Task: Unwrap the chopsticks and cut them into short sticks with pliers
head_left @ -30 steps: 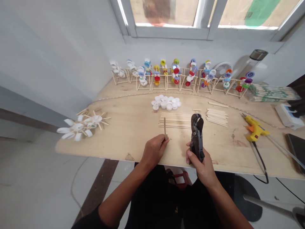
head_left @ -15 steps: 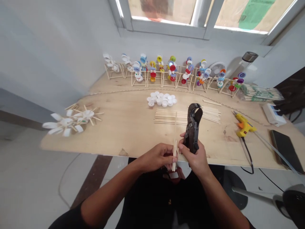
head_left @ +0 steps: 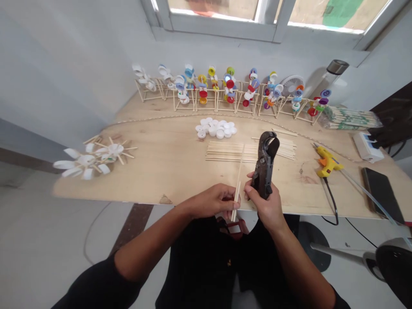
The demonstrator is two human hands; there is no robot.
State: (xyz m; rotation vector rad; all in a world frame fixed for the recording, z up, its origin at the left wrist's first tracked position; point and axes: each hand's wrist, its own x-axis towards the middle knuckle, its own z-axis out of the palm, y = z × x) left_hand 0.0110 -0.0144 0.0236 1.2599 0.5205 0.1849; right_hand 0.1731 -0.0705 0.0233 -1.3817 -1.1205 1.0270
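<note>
My left hand (head_left: pixel 215 201) pinches thin wooden sticks (head_left: pixel 237 194) near their lower end, holding them upright at the table's front edge. My right hand (head_left: pixel 265 205) is wrapped round the handles of a dark cutting tool (head_left: pixel 265 165), whose curved jaws point up and away. The two hands sit close together, the sticks just left of the tool. A flat bundle of more sticks (head_left: pixel 231 152) lies on the plywood table (head_left: pixel 167 159) behind them.
White bottle caps (head_left: pixel 215 128) lie in a pile behind the sticks. A row of stick-and-cap models (head_left: pixel 225 92) lines the back wall. White cap pinwheels (head_left: pixel 90 156) sit at left. A yellow glue gun (head_left: pixel 326 162), a phone (head_left: pixel 381 194) and a small fan (head_left: pixel 291 86) are at right.
My left hand lifted sticks off the table and drew them back to the front edge beside the tool. My right hand rose slightly with the tool. The view shifted.
</note>
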